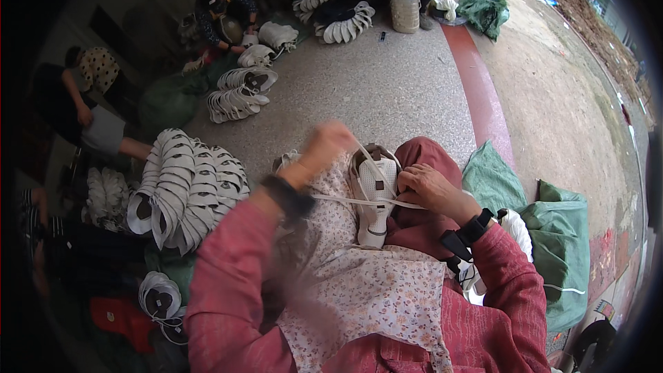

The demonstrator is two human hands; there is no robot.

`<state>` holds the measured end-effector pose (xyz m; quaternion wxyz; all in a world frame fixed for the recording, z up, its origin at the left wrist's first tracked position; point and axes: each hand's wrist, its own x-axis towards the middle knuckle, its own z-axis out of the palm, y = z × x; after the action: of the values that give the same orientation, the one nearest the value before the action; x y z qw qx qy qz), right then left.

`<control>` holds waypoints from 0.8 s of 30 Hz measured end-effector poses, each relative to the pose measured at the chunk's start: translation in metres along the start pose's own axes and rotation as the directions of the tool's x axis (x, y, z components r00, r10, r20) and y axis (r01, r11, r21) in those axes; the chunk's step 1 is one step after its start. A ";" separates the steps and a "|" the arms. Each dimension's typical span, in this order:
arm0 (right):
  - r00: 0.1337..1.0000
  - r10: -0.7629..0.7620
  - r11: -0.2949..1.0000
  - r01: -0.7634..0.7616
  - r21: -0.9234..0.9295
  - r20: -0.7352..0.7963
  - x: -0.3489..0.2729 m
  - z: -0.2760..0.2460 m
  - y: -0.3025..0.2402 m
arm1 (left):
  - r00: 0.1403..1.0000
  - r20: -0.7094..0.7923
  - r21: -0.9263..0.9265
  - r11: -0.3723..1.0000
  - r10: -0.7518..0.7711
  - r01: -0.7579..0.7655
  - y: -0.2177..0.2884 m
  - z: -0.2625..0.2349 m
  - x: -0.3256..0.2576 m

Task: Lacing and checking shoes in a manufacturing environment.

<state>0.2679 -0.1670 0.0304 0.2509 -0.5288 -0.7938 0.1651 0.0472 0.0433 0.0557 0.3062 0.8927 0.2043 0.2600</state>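
Note:
A white shoe upper point(373, 224) with small dark eyelet openings lies upright on my lap, over a floral apron point(376, 283). Long pale laces point(345, 199) cross over it, one running sideways below the middle. My left hand point(324, 148) is raised above and left of the upper, fingers closed and blurred by motion, and a lace strand stretches from it down to the upper. Close against the upper's right edge, my right hand point(431, 190) has its fingers bent together on the lace; its fingertips partly hide what they pinch.
Stacked white shoe uppers point(197, 183) stand to my left, with more bundles point(242, 93) farther ahead. Green sacks point(556, 242) lie at my right. A large plastic jug point(405, 7) stands on the speckled floor point(387, 83). Other people point(224, 14) sit around the far and left sides.

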 end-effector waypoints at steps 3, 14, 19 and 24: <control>1.000 -0.006 1.000 0.006 0.014 -0.013 0.000 0.004 -0.002 | 0.792 -0.593 0.202 0.926 -0.143 0.319 -0.050 -0.162 0.025; 0.956 0.226 0.927 -0.152 0.343 -0.189 -0.010 0.002 -0.017 | 0.884 -0.316 -0.016 0.934 -0.343 0.357 -0.050 -0.136 -0.104; 0.996 0.008 0.996 0.000 0.090 -0.091 -0.014 0.003 -0.030 | 0.998 0.040 0.099 0.994 -0.043 0.039 0.017 -0.044 -0.111; 0.997 -0.078 0.978 0.074 -0.193 -0.011 -0.002 0.012 -0.036 | 0.985 0.110 0.144 0.979 0.130 -0.145 0.043 -0.007 -0.077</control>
<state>0.2342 -0.1827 0.0396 0.2118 -0.5214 -0.8234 0.0731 -0.0078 -0.0249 0.0621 0.2287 0.9373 0.1456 0.2191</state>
